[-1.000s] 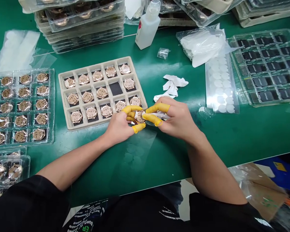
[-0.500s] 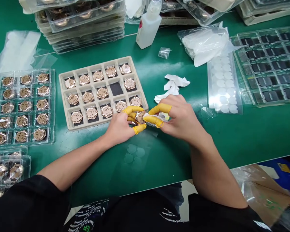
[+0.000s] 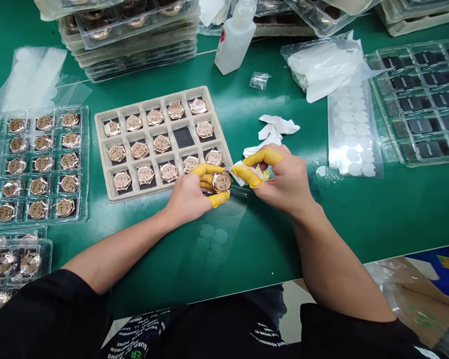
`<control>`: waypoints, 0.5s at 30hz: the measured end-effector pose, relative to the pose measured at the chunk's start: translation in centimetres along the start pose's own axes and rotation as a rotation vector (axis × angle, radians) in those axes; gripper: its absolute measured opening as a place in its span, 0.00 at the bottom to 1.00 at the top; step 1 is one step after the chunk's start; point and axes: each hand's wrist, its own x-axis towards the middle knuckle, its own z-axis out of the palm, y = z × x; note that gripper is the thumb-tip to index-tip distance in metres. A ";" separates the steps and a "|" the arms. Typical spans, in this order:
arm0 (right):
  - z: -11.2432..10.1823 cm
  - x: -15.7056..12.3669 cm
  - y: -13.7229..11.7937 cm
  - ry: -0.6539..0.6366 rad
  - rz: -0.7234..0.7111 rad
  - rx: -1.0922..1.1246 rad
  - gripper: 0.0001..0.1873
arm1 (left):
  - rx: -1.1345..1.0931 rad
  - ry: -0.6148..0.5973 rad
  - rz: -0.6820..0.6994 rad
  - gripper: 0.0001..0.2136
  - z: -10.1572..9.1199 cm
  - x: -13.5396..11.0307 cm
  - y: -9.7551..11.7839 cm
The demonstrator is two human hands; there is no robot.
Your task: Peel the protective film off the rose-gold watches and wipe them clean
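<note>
Green bench (image 3: 359,214) — left hand (image 3: 189,194) pinches 1 watch case (image 3: 222,181); right hand (image 3: 284,179) pinches white wipe (image 3: 243,168); beige tray (image 3: 104,149) holds 13.

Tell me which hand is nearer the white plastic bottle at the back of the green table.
Right. The right hand lies in front of the white plastic bottle, slightly to its right; the left hand sits lower and further left, holding a gold watch case.

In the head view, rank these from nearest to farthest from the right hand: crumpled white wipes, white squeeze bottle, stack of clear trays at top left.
1. Crumpled white wipes, just beyond the right hand.
2. White squeeze bottle, farther back, centre.
3. Stack of clear trays, far back left.
</note>
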 end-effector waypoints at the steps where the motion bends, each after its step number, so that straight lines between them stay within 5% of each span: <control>1: -0.1 0.0 -0.3 -0.015 0.007 0.068 0.14 | -0.005 0.001 -0.001 0.23 0.0 0.0 0.0; 5: 1.1 -0.2 -1.0 -0.067 -0.140 0.087 0.15 | -0.047 -0.011 -0.016 0.25 0.0 0.0 0.0; 8: 2.1 -0.6 -0.2 0.048 -0.193 -0.101 0.14 | -0.060 0.010 -0.031 0.24 0.1 0.0 0.1; 12: 1.8 -0.3 2.0 0.221 -0.029 -0.017 0.12 | -0.026 0.012 -0.045 0.23 0.1 0.0 0.3; 15: 0.5 3.5 3.6 0.352 0.150 0.122 0.09 | 0.013 -0.018 -0.046 0.23 0.0 -0.1 0.4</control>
